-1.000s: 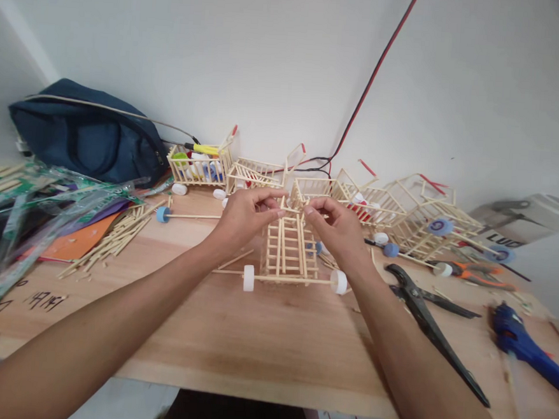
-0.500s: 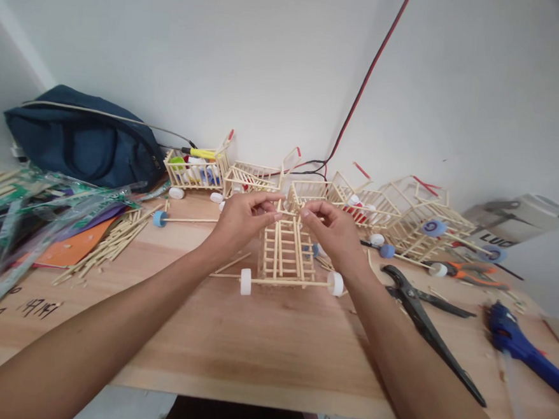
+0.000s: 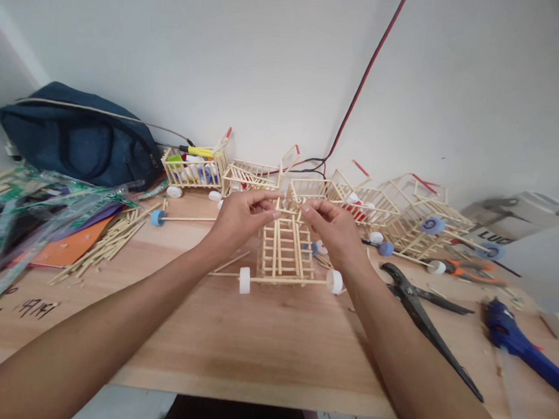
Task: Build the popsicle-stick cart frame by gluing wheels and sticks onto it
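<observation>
In front of me stands a small cart [image 3: 286,254] built of thin wooden sticks, its slatted side facing me. White wheels [image 3: 244,280] sit at both ends of its near axle. At the cart's far end, my left hand [image 3: 249,217] pinches a short wooden stick [image 3: 289,211] between thumb and fingers. My right hand [image 3: 331,224] is closed in a pinch at that stick's other end. The fingertips partly hide where the stick meets the cart frame. Behind my right hand, blue and white wheels show in part.
More stick carts [image 3: 196,170] line the wall, some filled with small coloured things. Loose sticks [image 3: 109,245], plastic wrappers and a blue bag [image 3: 78,135] lie left. On the right are black pliers [image 3: 416,308], orange-handled pliers [image 3: 471,271] and a blue glue gun [image 3: 514,341].
Both hands keep their pinch at the cart's far end, with hardly any movement. The whole view has shifted slightly.
</observation>
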`<action>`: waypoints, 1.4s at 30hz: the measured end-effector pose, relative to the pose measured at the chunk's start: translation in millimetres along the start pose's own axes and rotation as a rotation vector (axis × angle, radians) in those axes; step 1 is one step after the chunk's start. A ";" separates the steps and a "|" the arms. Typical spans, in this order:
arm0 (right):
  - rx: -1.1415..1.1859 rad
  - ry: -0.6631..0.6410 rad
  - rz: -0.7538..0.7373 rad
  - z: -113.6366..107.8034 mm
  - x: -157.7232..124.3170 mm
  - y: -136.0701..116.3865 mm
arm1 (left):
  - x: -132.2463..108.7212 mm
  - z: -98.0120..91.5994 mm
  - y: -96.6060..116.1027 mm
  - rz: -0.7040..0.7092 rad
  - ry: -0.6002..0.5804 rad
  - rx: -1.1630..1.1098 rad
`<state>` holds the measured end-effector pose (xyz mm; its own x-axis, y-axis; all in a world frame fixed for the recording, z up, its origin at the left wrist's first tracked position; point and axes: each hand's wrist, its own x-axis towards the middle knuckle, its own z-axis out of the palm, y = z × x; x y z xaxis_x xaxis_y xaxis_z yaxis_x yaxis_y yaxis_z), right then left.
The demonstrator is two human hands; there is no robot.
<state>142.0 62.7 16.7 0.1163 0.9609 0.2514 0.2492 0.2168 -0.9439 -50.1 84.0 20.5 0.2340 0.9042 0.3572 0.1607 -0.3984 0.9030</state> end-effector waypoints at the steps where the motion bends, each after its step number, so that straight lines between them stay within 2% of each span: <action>1: 0.002 0.000 0.001 -0.1 0.1 1.0 | 0.0 -0.1 0.1 0.001 -0.002 0.002; 15: 0.042 -0.005 0.061 1.7 -1.3 1.1 | -0.3 -0.1 -0.3 0.003 0.000 0.005; 42: -0.026 -0.049 -0.012 1.3 -0.5 3.2 | 0.6 -0.2 -5.2 0.020 0.011 0.014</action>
<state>141.5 63.2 13.4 0.0666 0.9656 0.2513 0.2751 0.2243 -0.9349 -50.9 86.7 16.0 0.2269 0.8977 0.3777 0.1699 -0.4183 0.8923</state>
